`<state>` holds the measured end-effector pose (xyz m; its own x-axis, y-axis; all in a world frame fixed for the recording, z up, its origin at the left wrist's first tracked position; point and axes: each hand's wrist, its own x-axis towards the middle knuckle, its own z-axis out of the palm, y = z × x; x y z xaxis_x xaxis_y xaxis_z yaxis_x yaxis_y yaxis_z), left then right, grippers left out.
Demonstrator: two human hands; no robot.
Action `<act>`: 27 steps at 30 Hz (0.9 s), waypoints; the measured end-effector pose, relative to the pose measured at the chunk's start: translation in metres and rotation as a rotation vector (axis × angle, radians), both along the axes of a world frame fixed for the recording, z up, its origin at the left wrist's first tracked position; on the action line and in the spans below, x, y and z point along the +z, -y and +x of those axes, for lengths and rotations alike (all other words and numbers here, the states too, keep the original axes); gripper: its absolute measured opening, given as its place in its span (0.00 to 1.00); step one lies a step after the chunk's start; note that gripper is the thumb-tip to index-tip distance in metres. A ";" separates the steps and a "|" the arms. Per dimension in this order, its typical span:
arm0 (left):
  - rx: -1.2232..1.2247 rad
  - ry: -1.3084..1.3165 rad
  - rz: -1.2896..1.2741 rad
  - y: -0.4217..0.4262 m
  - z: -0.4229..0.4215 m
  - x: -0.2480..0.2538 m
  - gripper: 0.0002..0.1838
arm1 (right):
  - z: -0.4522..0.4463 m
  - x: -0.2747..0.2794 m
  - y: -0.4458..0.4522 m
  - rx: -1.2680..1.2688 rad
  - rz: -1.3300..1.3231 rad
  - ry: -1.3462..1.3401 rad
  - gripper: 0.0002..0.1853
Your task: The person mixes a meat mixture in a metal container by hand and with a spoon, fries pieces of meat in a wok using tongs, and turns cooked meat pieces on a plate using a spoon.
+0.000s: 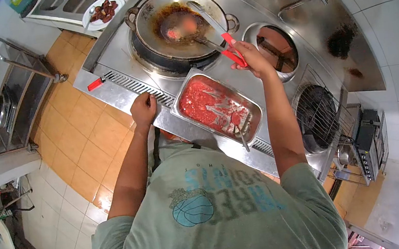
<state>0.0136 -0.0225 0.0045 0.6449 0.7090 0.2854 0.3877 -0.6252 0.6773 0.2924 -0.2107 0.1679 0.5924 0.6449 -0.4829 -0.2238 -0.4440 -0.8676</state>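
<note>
My right hand (248, 58) is closed around the red grips of metal tongs (213, 20), whose two arms are spread over the wok. The wok (146, 15) sits on a burner and holds dark oil with pinkish-red pieces (181, 28) in it. My left hand (144, 109) is curled into a fist at the counter's front edge, with nothing visible in it. Between my hands stands a rectangular metal pan (193, 117) of wet red food (206, 103). A spoon (242, 137) leans in its near right corner.
A round metal pot (293, 49) with dark liquid is right of the wok. Beyond it is a wire rack (317, 100) over a burner. A red lighter (96, 83) lies on the counter at left. A white plate (118, 2) with browned pieces sits by the sink (73, 2).
</note>
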 end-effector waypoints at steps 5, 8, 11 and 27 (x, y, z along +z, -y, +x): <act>0.010 0.043 -0.007 0.001 0.001 -0.001 0.14 | -0.002 -0.023 -0.007 -0.078 0.070 -0.026 0.22; 0.009 0.024 0.004 0.000 0.002 -0.002 0.12 | -0.001 -0.032 -0.009 -0.058 0.117 -0.048 0.23; -0.005 -0.019 -0.005 0.000 0.001 -0.001 0.13 | -0.001 -0.036 -0.010 -0.062 0.159 -0.054 0.24; 0.001 0.023 -0.043 0.000 0.001 0.001 0.11 | 0.008 -0.015 -0.055 -0.061 0.273 0.030 0.24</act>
<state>0.0150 -0.0227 0.0054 0.6377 0.7217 0.2693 0.3727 -0.5950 0.7121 0.3005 -0.1561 0.1530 0.6454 0.7115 -0.2780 -0.2151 -0.1799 -0.9599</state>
